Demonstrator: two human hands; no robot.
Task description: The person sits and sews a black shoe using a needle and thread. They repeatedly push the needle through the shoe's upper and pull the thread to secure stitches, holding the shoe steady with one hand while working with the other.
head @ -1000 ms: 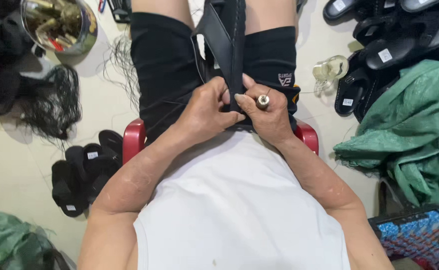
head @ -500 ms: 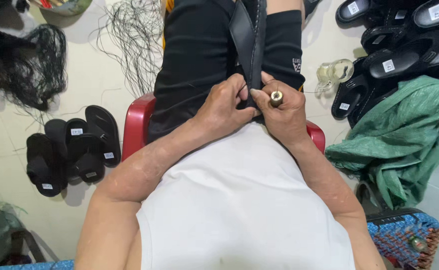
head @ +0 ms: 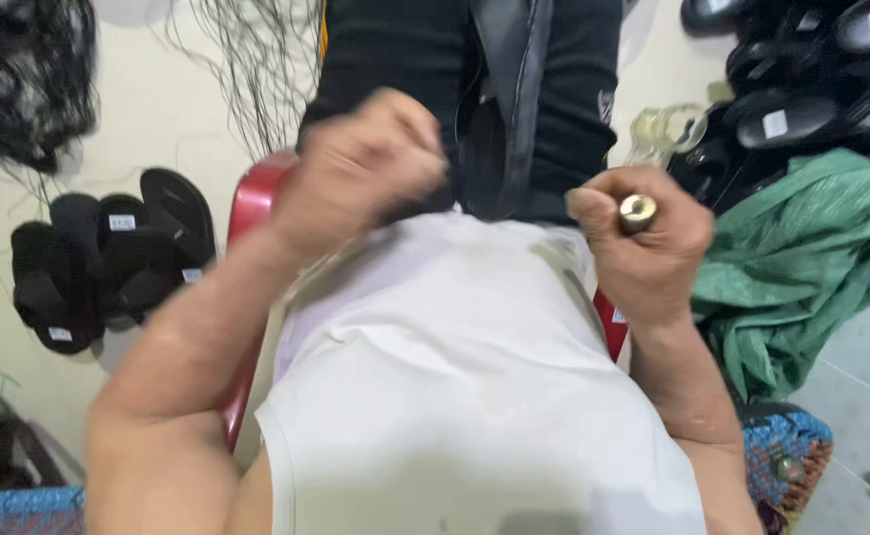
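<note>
A black sandal piece (head: 506,109) stands upright between my thighs, against black shorts. My left hand (head: 366,168) is blurred, fingers curled into a fist just left of the sandal's lower end; I cannot make out anything in it. To the right of the sandal and clear of it, my right hand (head: 643,248) is closed around a small tool with a round brass-coloured cap (head: 637,211). I sit on a red stool (head: 255,208) and a white shirt fills the lower view.
Black sandals (head: 108,253) lie in a row on the pale floor at left, with more piled (head: 802,89) at top right. Crumpled green cloth (head: 812,258) lies at right, a dark thread bundle (head: 19,79) at top left, a clear bottle (head: 668,129) by my thigh.
My hands, pressed together on the sandal's lower end, have pulled apart: the left went left and up, the right went right with the capped tool. The view shifted.
</note>
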